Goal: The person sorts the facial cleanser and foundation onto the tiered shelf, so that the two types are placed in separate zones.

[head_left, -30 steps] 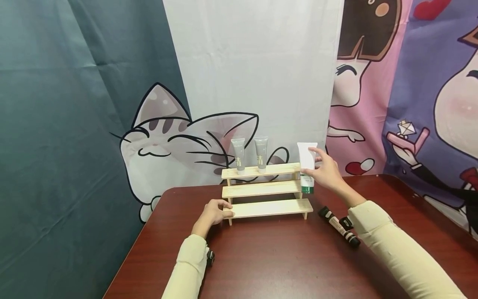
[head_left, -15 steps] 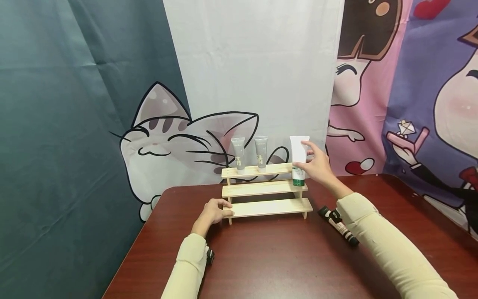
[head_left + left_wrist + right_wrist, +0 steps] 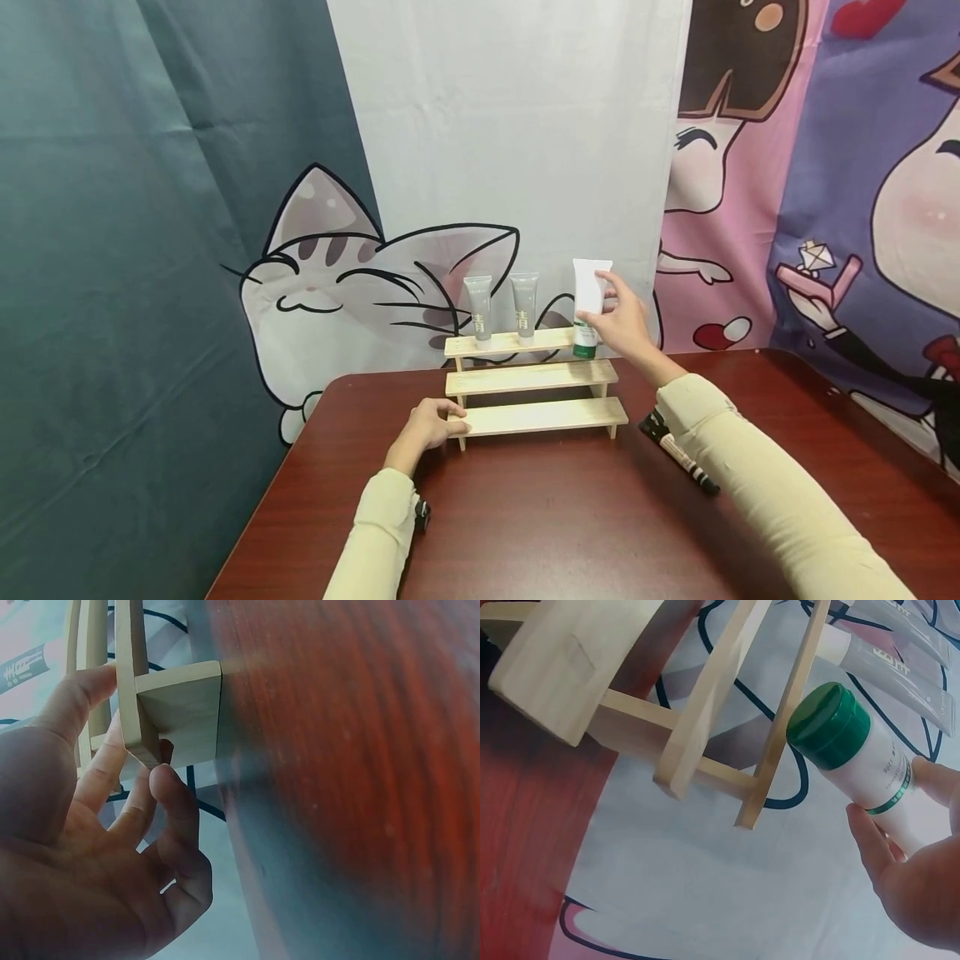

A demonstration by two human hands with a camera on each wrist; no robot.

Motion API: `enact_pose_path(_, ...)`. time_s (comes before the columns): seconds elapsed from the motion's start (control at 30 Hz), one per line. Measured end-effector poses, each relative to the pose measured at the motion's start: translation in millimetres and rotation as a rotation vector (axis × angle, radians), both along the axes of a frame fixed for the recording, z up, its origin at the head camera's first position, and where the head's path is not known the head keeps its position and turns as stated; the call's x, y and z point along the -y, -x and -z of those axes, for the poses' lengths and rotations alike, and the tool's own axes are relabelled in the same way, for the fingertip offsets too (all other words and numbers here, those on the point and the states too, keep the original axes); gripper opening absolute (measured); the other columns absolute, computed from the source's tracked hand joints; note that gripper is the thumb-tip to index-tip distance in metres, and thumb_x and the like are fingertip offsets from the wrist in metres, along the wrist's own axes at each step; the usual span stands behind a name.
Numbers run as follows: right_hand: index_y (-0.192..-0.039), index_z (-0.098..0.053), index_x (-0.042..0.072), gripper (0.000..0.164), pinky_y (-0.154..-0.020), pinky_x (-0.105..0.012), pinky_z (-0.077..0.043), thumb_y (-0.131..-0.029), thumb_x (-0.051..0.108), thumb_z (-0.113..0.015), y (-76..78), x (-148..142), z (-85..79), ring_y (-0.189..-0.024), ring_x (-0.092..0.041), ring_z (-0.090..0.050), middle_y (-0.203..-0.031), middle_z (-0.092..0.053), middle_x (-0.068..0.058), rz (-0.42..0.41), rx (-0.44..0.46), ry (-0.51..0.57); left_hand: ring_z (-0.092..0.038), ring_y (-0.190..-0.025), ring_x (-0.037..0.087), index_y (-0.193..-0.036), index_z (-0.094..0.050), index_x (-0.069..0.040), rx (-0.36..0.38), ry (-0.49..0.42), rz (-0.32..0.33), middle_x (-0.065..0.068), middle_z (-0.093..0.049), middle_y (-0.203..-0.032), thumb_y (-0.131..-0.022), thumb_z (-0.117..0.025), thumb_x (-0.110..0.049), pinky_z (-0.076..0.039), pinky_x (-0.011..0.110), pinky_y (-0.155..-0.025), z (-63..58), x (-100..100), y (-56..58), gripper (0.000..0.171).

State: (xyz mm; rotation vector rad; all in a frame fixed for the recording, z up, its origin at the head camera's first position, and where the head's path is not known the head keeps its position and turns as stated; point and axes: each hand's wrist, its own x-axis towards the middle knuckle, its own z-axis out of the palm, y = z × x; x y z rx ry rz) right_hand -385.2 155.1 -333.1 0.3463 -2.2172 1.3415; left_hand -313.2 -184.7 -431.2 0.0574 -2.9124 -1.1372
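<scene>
A white squeeze tube with a green cap [image 3: 588, 292] is held upright, cap down, by my right hand [image 3: 624, 323], thumb and fingers on opposite sides. Its cap [image 3: 829, 726] is close to the top step's right end in the right wrist view. My left hand [image 3: 429, 423] pinches the left end of the bottom step of a three-tier wooden stand [image 3: 532, 379]; in the left wrist view, thumb and fingers [image 3: 180, 799] lie about the board's end [image 3: 139, 739]. Two grey tubes, the left one [image 3: 480, 312] and the right one [image 3: 525, 308], stand cap down on the top step.
A black-and-beige tube [image 3: 686, 458] lies on the red-brown table [image 3: 540, 517] right of the stand, partly hidden by the right sleeve [image 3: 750, 467]. A printed cloth backdrop [image 3: 525, 150] hangs behind the table.
My right hand has carried the white tube left and upward, from beside the stand's right end to the top step. My left hand stays on the bottom step.
</scene>
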Motion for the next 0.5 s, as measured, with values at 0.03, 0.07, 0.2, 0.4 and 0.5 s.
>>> enact_pose_path(0.03,-0.146,-0.046,0.014,0.078,-0.063,-0.042,-0.058,-0.078,0.003,-0.082,1.1,1,-2.2,-0.094,-0.038,-0.068,-0.113,-0.059,-0.022,0.006,-0.009,0.002,-0.055,-0.106,0.031,-0.09,-0.077,-0.023,-0.002,-0.002,0.0,0.007,-0.069,-0.108,-0.073,-0.088,-0.027,-0.048,0.042,-0.088,-1.2,0,0.7,0.021)
enact_pose_path(0.07,-0.146,-0.046,0.014,0.078,-0.066,-0.043,-0.058,-0.078,0.004,-0.082,2.7,3,-4.3,-0.094,-0.038,-0.068,-0.113,-0.059,-0.022,0.012,-0.021,0.001,-0.054,-0.107,0.031,-0.09,-0.077,-0.023,-0.005,-0.003,-0.001,0.007,-0.069,-0.108,-0.073,-0.088,-0.027,-0.048,0.042,-0.088,-2.3,0,1.4,0.02)
enact_pose_path(0.2,-0.145,-0.047,0.013,0.076,-0.073,-0.05,-0.056,-0.079,0.004,-0.082,7.2,8,-9.8,-0.093,-0.039,-0.068,-0.113,-0.059,-0.023,0.023,-0.077,0.008,-0.053,-0.11,0.033,-0.09,-0.077,-0.023,-0.018,-0.007,0.005,0.008,-0.068,-0.111,-0.073,-0.087,-0.027,-0.047,0.044,-0.09,-6.0,0,2.6,0.021)
enact_pose_path(0.4,-0.143,-0.047,0.008,0.075,-0.074,-0.052,-0.056,-0.078,0.0,-0.082,12.8,14,-5.3,-0.089,-0.042,-0.068,-0.11,-0.058,-0.026,0.004,-0.109,0.004,-0.056,-0.105,0.031,-0.089,-0.077,-0.022,-0.021,-0.001,0.008,0.007,-0.069,-0.107,-0.073,-0.088,-0.026,-0.049,0.043,-0.086,-2.3,0,-0.2,0.021)
enact_pose_path(0.5,-0.143,-0.047,0.008,0.075,-0.074,-0.052,-0.056,-0.077,-0.001,-0.082,15.4,17,-3.0,-0.089,-0.042,-0.068,-0.11,-0.058,-0.025,0.008,-0.116,-0.002,-0.057,-0.103,0.029,-0.089,-0.077,-0.022,-0.017,-0.003,0.005,0.007,-0.069,-0.106,-0.072,-0.088,-0.026,-0.049,0.042,-0.085,0.2,0,-1.3,0.02)
